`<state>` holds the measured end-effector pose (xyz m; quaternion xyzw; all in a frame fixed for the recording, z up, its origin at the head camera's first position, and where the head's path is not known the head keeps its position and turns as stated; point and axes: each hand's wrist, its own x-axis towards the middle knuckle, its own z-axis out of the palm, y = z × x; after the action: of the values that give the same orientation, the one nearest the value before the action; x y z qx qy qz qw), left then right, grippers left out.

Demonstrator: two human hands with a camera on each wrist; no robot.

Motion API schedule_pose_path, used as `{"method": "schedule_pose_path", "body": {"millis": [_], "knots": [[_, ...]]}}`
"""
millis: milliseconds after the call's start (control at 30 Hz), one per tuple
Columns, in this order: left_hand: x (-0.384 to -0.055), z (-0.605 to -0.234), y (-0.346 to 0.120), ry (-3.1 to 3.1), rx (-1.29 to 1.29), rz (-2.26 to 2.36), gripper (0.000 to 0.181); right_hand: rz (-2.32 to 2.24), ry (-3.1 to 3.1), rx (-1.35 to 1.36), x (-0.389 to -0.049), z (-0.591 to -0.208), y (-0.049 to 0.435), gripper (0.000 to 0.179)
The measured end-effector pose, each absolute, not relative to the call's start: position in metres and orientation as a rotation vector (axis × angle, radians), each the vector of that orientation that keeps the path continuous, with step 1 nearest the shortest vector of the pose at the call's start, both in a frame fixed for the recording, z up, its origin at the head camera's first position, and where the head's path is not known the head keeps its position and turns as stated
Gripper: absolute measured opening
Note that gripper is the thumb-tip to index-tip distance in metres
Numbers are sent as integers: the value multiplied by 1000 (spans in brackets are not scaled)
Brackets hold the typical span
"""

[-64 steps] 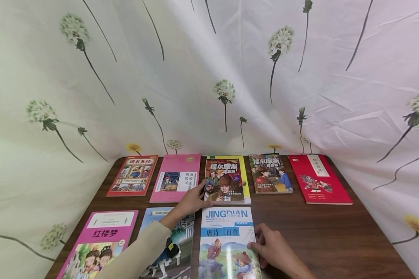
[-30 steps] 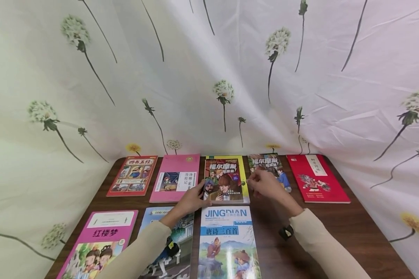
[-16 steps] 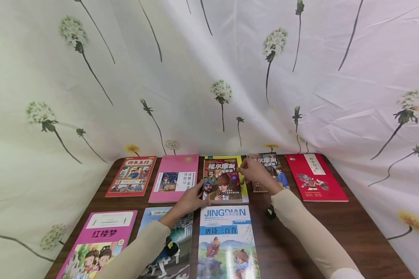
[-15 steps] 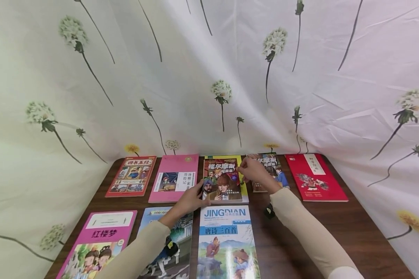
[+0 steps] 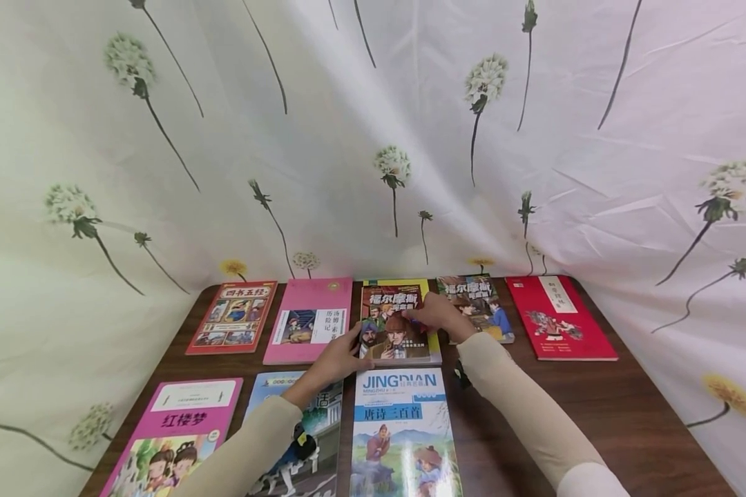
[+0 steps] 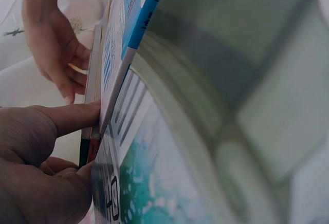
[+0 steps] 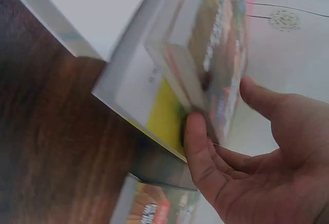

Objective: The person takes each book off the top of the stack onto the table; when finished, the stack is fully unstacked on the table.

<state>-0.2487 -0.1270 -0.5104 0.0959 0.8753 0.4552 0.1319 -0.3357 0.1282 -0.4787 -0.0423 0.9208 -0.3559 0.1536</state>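
A small dark-covered book [image 5: 390,324] with cartoon figures lies on a larger yellow-edged book [image 5: 434,345] in the middle of the back row. My left hand [image 5: 337,355] holds its lower left corner, fingers along the left side and thumb at the bottom edge. My right hand [image 5: 438,314] grips its right edge, the thumb against the cover side. In the right wrist view, that hand [image 7: 272,157] is at the corner of the small book [image 7: 187,77], which is tilted relative to the yellow one. The left wrist view shows the left thumb [image 6: 74,116] touching the book's edge.
On the brown table [image 5: 547,421], a blue-and-white book [image 5: 400,442] lies just below. Around it lie a pink book [image 5: 311,324], a second dark cartoon book [image 5: 494,314], a red book [image 5: 559,324], and others at left. A dandelion-print cloth [image 5: 323,172] hangs behind.
My right hand has left the blue-and-white book, moved up past the second dark book, then left and down onto the small book's right edge. The left hand stays in place.
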Motion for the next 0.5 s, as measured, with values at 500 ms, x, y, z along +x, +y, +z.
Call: {"method": "schedule_pose_path", "body": {"millis": [500], "knots": [[-247,-510,-128,2565,302,1303,100,-1118,2691,-17,-333,-491,126,43]]}}
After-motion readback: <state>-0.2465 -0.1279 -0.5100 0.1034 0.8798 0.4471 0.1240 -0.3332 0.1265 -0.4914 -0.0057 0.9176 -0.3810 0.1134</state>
